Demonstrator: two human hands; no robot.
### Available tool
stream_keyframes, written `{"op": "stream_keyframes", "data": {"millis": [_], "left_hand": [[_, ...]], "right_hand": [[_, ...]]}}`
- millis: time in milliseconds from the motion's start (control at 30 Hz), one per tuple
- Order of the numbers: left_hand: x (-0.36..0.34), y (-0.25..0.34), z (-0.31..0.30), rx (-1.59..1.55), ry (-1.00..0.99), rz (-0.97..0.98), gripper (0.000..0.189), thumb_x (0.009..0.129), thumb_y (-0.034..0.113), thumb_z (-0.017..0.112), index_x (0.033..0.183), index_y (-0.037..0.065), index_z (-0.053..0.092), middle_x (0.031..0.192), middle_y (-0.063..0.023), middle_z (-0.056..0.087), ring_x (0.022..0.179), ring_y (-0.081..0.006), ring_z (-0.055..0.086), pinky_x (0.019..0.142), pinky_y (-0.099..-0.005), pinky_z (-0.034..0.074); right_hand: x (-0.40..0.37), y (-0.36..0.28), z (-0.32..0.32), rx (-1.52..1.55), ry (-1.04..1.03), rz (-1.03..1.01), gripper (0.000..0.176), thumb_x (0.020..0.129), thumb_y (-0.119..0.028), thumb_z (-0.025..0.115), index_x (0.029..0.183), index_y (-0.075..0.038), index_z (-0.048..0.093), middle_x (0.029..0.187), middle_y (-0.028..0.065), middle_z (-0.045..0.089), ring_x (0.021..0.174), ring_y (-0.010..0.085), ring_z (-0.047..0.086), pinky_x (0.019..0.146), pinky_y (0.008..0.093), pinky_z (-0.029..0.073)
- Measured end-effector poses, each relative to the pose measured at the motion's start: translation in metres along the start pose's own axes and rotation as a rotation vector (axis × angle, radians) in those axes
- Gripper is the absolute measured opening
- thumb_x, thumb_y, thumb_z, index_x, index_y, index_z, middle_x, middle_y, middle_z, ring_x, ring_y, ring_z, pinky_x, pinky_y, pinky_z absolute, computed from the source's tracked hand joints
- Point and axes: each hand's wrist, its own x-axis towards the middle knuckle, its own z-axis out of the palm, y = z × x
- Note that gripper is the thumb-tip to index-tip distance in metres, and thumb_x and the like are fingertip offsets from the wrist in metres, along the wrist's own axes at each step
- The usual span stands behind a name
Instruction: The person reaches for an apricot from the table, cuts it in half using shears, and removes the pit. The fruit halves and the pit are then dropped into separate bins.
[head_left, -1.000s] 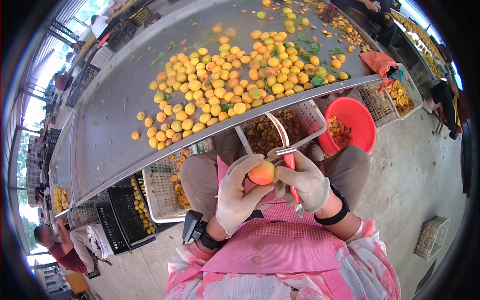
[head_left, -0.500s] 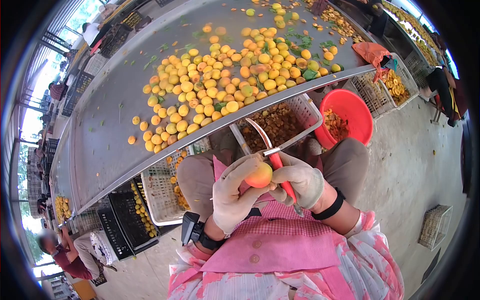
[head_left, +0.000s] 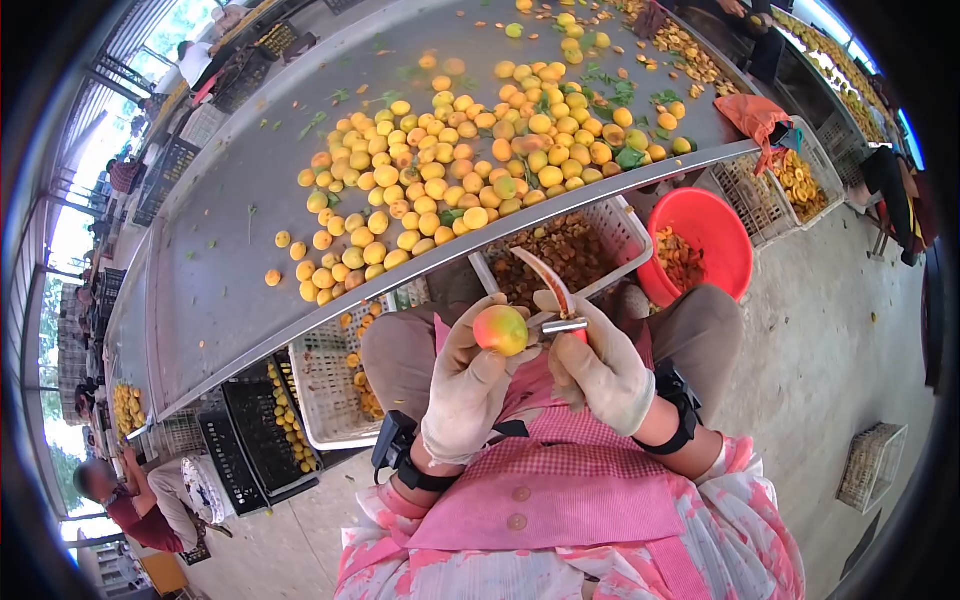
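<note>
A yellow-orange apricot (head_left: 500,331) with a red and green blush sits in the gloved fingers of my left hand (head_left: 458,392). Just to its right, my right hand (head_left: 614,376), also gloved, is closed around a curved knife (head_left: 546,274). The knife's blade points up and to the left, above the hands. Its metal collar shows over the fingers, with a bit of red handle below; most of the handle is hidden in the grip. Both hands are close together over my lap, in front of a pink checked apron (head_left: 570,445).
A metal table (head_left: 215,290) ahead carries many apricots (head_left: 430,170). Under its edge stand a crate (head_left: 630,240) of dark pieces, a red bucket (head_left: 735,235) with cut fruit and a white crate (head_left: 325,400). Black crates (head_left: 235,450) and a seated person (head_left: 135,505) are at left.
The knife has turned in my right hand, so its handle, seen in full before, is now mostly covered. My left hand has shifted the apricot slightly left and up, showing its green side.
</note>
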Motion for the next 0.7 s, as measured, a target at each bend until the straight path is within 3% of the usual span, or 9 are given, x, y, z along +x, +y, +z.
{"op": "stream_keyframes", "data": {"millis": [67,100,300,400,467,633,700], "left_hand": [[0.001,-0.001,0.004,0.023,-0.011,-0.005,0.067,0.092,0.026,0.07,0.144,0.0,0.036,0.133,-0.0117,0.054,0.125,-0.024,0.053,0.109,-0.0414,0.04],[0.001,-0.002,0.007,0.023,-0.011,-0.004,0.067,0.092,0.026,0.07,0.144,0.0,0.036,0.133,-0.0117,0.054,0.125,-0.024,0.053,0.109,-0.0414,0.04],[-0.002,-0.002,0.012,0.157,0.033,-0.017,0.073,0.088,0.032,0.073,0.141,-0.003,0.037,0.133,-0.0119,0.053,0.125,-0.0234,0.051,0.109,-0.0406,0.04],[-0.003,-0.001,0.011,0.249,0.05,-0.019,0.075,0.087,0.033,0.075,0.141,-0.003,0.037,0.131,-0.0097,0.054,0.123,-0.0204,0.052,0.107,-0.0365,0.04],[-0.004,-0.001,0.007,0.353,0.019,-0.001,0.062,0.091,0.016,0.07,0.141,-0.001,0.038,0.129,-0.0069,0.055,0.119,-0.015,0.052,0.105,-0.0299,0.04],[-0.007,0.008,0.017,0.538,0.0,0.034,0.061,0.091,0.018,0.07,0.141,0.0,0.039,0.128,-0.0064,0.056,0.115,-0.0133,0.053,0.101,-0.0279,0.043],[-0.009,0.008,0.018,0.587,-0.005,0.046,0.061,0.091,0.018,0.07,0.14,0.0,0.039,0.127,-0.0064,0.056,0.114,-0.0129,0.053,0.1,-0.0274,0.044]], "right_hand": [[-0.002,0.001,0.001,-0.231,0.006,-0.204,0.052,0.103,-0.031,0.047,0.141,0.003,0.038,0.096,0.0141,0.066,0.083,0.0227,0.066,0.074,0.0318,0.052],[-0.003,0.001,0.002,-0.251,0.0,-0.209,0.056,0.103,-0.035,0.046,0.142,0.003,0.036,0.11,0.0188,0.065,0.1,0.0314,0.067,0.086,0.0356,0.05],[-0.004,-0.003,0.005,-0.48,0.035,-0.288,0.056,0.102,-0.038,0.046,0.143,-0.001,0.037,0.112,0.0241,0.063,0.104,0.0432,0.063,0.085,0.0374,0.051],[-0.006,-0.001,0.007,-0.516,0.069,-0.282,0.057,0.102,-0.038,0.047,0.143,-0.001,0.037,0.113,0.0247,0.063,0.105,0.0439,0.062,0.085,0.0391,0.052],[-0.006,0.0,0.007,-0.538,0.074,-0.283,0.056,0.102,-0.039,0.047,0.143,-0.002,0.038,0.113,0.0246,0.063,0.105,0.0443,0.061,0.085,0.0396,0.052],[-0.006,0.007,0.006,-0.538,0.085,-0.321,0.054,0.101,-0.037,0.047,0.142,-0.002,0.039,0.112,0.0241,0.064,0.103,0.0446,0.062,0.083,0.0407,0.053],[-0.005,0.008,0.007,-0.672,0.145,-0.478,0.052,0.101,-0.035,0.049,0.141,-0.002,0.04,0.111,0.0237,0.064,0.099,0.0443,0.063,0.08,0.0416,0.054]]}}
